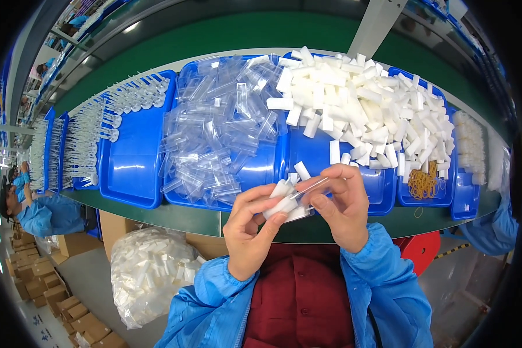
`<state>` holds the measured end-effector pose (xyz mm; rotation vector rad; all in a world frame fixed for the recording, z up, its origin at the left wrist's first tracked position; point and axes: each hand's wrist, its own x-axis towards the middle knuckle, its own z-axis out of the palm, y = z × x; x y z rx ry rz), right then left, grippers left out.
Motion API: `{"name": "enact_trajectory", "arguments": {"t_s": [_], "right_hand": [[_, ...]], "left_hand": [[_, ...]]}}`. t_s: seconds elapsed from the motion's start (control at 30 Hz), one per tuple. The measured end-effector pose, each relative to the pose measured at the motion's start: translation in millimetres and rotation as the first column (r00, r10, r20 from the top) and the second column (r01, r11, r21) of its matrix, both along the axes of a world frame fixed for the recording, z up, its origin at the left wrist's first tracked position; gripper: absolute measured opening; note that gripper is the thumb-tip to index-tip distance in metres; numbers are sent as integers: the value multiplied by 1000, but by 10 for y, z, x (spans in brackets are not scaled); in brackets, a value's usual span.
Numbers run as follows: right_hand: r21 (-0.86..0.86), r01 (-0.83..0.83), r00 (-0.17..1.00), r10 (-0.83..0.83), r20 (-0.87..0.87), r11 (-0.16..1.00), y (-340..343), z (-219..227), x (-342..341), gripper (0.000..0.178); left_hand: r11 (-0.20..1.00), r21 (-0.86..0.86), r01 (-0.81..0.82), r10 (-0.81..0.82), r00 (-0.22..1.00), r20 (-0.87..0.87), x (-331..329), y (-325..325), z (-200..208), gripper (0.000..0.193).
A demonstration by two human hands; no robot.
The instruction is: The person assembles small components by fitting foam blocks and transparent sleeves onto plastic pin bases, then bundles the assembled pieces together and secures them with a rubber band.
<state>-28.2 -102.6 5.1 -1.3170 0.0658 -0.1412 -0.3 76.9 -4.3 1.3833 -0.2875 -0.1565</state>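
In front of my chest, my left hand [246,235] is closed around several small white foam blocks [284,204]. My right hand [345,211] pinches a clear plastic case [314,187] between thumb and fingers, its near end against the blocks. Both hands are above the near edge of the blue trays. Just beyond them lies a heap of clear plastic cases [226,116] on the left, and a large pile of white foam blocks [365,110] on the right. One loose block [301,170] shows right behind my fingers.
Yellow rubber bands [426,182] sit in a blue tray at the right. White stemmed parts [87,139] crowd the left trays, beside a blue tray [130,174]. A plastic bag of white blocks [151,267] stands below the table edge. Another person [46,214] is at far left.
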Motion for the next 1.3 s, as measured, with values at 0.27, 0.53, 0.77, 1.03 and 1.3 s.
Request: {"name": "enact_trajectory", "arguments": {"t_s": [0.27,0.53,0.77,1.03,1.3], "right_hand": [[-84,65,993,-57,102,994,-3,-99,-59,41],[-417,58,959,64,274,907,-103,-114,-113,41],[-165,42,985,-13,174,985,-116,-135,-110,37],[-244,58,964,10,265,968,-89,-182,-153,36],[-130,54,996,-44,81,990,-111,-106,-86,33]], "left_hand": [[995,62,75,-74,997,-20,-27,1,28,21],[970,240,24,-53,992,116,1,-66,52,18],[934,356,-42,-49,968,245,-5,-104,83,17],[936,351,-21,-45,983,178,32,-117,106,17],[883,459,-97,-65,944,324,32,-96,152,21]]}}
